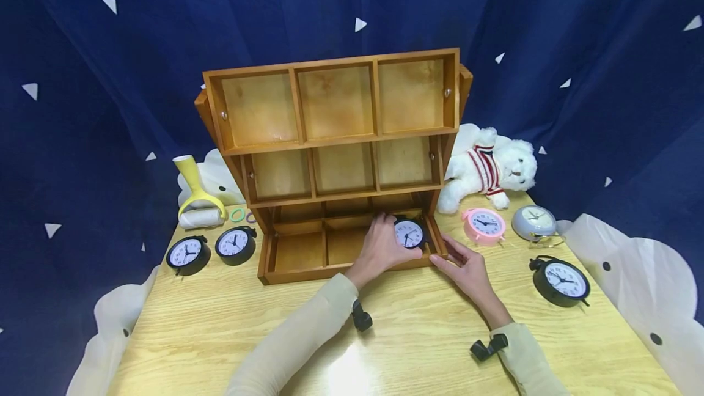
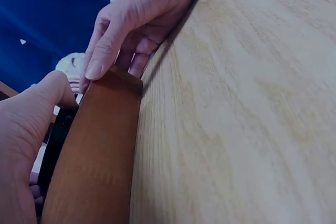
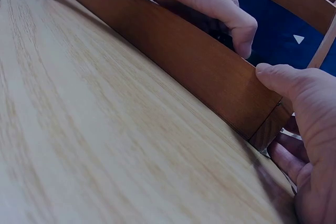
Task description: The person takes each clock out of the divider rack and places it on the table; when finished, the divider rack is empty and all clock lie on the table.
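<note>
A black alarm clock (image 1: 409, 234) with a white dial lies face up in the bottom tier's right compartment of a tiered wooden box (image 1: 299, 275). My left hand (image 1: 382, 246) holds this clock, its thumb at the near rim and its fingers at the far side. In the left wrist view only a dark edge of the clock (image 2: 55, 148) shows behind the box's front wall. My right hand (image 1: 466, 269) grips the front right corner of the box. Its thumb (image 3: 281, 78) presses the top edge, while the other fingers bend round the side wall.
Two black alarm clocks (image 1: 234, 245), a yellow lint roller (image 1: 200, 200) and small rings (image 1: 238, 214) lie left of the box. On the right are a pink clock (image 1: 484, 227), a grey clock (image 1: 534, 223), another black clock (image 1: 561, 282) and a white teddy bear (image 1: 484, 170).
</note>
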Demonstrator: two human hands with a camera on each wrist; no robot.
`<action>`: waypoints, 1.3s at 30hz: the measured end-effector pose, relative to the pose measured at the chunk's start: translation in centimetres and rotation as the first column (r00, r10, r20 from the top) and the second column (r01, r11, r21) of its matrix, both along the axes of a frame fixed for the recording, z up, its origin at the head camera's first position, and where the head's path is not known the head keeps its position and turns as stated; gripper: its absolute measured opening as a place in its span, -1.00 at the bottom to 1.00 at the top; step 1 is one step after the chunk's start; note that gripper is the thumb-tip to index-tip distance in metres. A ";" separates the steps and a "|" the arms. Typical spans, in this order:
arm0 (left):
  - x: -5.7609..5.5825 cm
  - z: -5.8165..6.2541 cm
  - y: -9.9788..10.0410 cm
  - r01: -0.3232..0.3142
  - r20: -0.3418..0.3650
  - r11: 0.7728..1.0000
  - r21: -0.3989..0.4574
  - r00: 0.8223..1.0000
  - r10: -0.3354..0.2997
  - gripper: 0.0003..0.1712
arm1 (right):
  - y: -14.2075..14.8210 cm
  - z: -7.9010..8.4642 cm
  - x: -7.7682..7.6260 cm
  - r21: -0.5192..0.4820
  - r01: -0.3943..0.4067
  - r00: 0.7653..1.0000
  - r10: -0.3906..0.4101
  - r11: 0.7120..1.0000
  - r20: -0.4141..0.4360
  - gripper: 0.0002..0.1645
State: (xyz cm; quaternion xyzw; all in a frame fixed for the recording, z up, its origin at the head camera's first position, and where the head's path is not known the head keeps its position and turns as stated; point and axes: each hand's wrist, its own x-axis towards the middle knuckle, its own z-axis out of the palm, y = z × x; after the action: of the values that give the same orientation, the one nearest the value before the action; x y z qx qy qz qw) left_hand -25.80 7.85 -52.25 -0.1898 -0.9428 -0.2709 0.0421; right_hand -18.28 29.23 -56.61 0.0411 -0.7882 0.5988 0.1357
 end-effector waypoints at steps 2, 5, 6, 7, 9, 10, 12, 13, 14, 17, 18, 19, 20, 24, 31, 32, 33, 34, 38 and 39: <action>0.0 -0.1 -0.1 -0.002 0.001 1.000 0.012 1.000 0.002 0.19 | -0.3 0.9 0.4 0.007 -0.001 1.000 0.001 1.000 -0.002 -0.29; 0.1 -0.1 -0.2 -0.008 0.000 0.999 0.039 1.000 0.008 0.21 | -0.6 1.6 0.8 0.022 0.001 1.000 -0.001 1.000 -0.016 -0.31; 0.2 0.0 -0.2 -0.011 -0.001 0.999 0.048 1.000 0.011 0.20 | -0.6 1.6 0.8 0.025 0.000 1.000 0.001 1.000 -0.020 -0.31; 0.3 0.0 -0.3 -0.014 0.000 0.998 0.056 1.000 0.014 0.20 | -0.7 1.6 0.9 0.025 -0.001 1.000 0.002 1.000 -0.023 -0.31; 0.5 0.1 -0.4 -0.016 -0.008 0.998 0.065 1.000 0.017 0.19 | -0.6 1.6 1.0 0.020 -0.003 1.000 0.003 1.000 -0.025 -0.31; 0.6 0.2 -0.5 -0.016 -0.018 0.997 0.071 1.000 0.018 0.18 | -0.4 1.1 0.8 0.020 -0.002 1.000 0.002 1.000 -0.025 -0.30; 0.8 0.5 -0.6 -0.015 -0.045 0.997 0.082 0.999 0.019 0.15 | -0.1 0.2 0.4 0.015 0.003 1.000 -0.002 1.000 -0.020 -0.29; 0.9 0.7 -0.7 -0.014 -0.060 0.996 0.084 0.998 0.019 0.14 | 0.1 -0.3 0.2 0.010 0.006 1.000 -0.006 1.000 -0.019 -0.28; 1.0 0.8 -0.8 -0.012 -0.078 0.996 0.083 0.997 0.019 0.13 | 0.3 -0.8 0.0 0.005 0.006 1.000 -0.006 1.000 -0.019 -0.28; 1.3 1.4 -1.1 -0.007 -0.131 0.996 0.084 0.991 0.018 0.10 | 0.7 -1.8 -0.5 -0.001 0.005 0.999 -0.005 1.000 -0.032 -0.27; 1.3 1.6 -1.2 -0.005 -0.143 0.997 0.083 0.990 0.017 0.10 | 0.7 -1.9 -0.5 -0.004 0.004 0.999 -0.004 1.000 -0.033 -0.27; 1.4 1.7 -1.4 -0.004 -0.155 0.997 0.081 0.988 0.017 0.09 | 0.8 -1.9 -0.5 -0.006 0.002 0.999 -0.003 1.000 -0.033 -0.27; 1.5 1.9 -1.5 -0.002 -0.164 0.997 0.083 0.986 0.015 0.09 | 0.8 -1.9 -0.6 -0.001 0.002 0.999 -0.002 1.000 -0.033 -0.27; 1.9 2.4 -2.2 0.006 -0.181 0.995 0.097 0.983 0.012 0.07 | 0.9 -1.9 -0.6 0.019 0.013 1.000 -0.013 1.000 -0.021 -0.26; 2.6 3.3 -4.0 0.006 -0.160 0.995 0.102 0.987 0.011 0.03 | 0.2 -0.1 0.0 0.038 0.010 1.000 -0.010 0.999 0.007 -0.27; 2.6 3.5 -4.3 0.005 -0.155 0.995 0.104 0.988 0.011 0.03 | 0.0 0.4 0.1 0.043 0.007 1.000 -0.008 0.999 0.007 -0.28; 2.7 3.6 -4.7 0.005 -0.153 0.994 0.107 0.988 0.012 0.02 | -0.1 0.8 0.3 0.053 0.003 1.000 -0.003 0.999 0.005 -0.28; 2.8 3.8 -5.1 0.002 -0.148 0.994 0.111 0.989 0.014 0.02 | -0.3 1.2 0.5 0.059 0.002 1.000 -0.003 0.998 0.006 -0.28; 3.2 4.1 -6.9 -0.013 -0.130 0.989 0.149 0.991 0.032 -0.02 | -0.5 2.2 0.9 0.075 0.007 1.000 -0.008 0.997 0.013 -0.30; 3.4 4.2 -7.4 -0.018 -0.124 0.986 0.163 0.992 0.038 -0.03 | -0.6 2.2 1.0 0.073 0.008 1.000 -0.009 0.997 0.014 -0.30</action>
State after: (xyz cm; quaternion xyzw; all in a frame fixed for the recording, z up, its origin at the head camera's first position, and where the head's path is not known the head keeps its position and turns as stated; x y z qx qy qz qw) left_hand -22.41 0.48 -48.07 -0.1893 -0.9157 -0.3333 0.1207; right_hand -17.29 28.67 -54.40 0.0383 -0.8107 0.5694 0.1310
